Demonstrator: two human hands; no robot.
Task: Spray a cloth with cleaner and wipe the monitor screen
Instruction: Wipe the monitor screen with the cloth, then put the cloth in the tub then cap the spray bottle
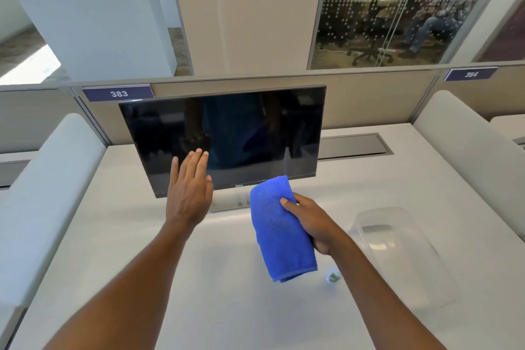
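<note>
Right hand: grip closed around a folded blue microfibre cloth, thumb across its face, the cloth hanging lengthwise with its upper end just below the lower bezel of the Dell monitor. Left hand: open, fingers extended and together, empty, raised in front of the lower left part of the dark screen; whether the fingertips touch the glass cannot be determined. The monitor stands on the white tabletop, tilted back. A small bottle with a green label, presumably the cleaner, is largely hidden under the right forearm. A clear plastic container lies to the right.

Assessment: the step in hand appears to be bringing the cloth to the screen. Whether the cloth is damp cannot be seen. Recommended practice: steady the panel by its bezel rather than the glass, keep a flat folded face on the screen, apply light pressure, and work in overlapping strokes from top to bottom.
</note>
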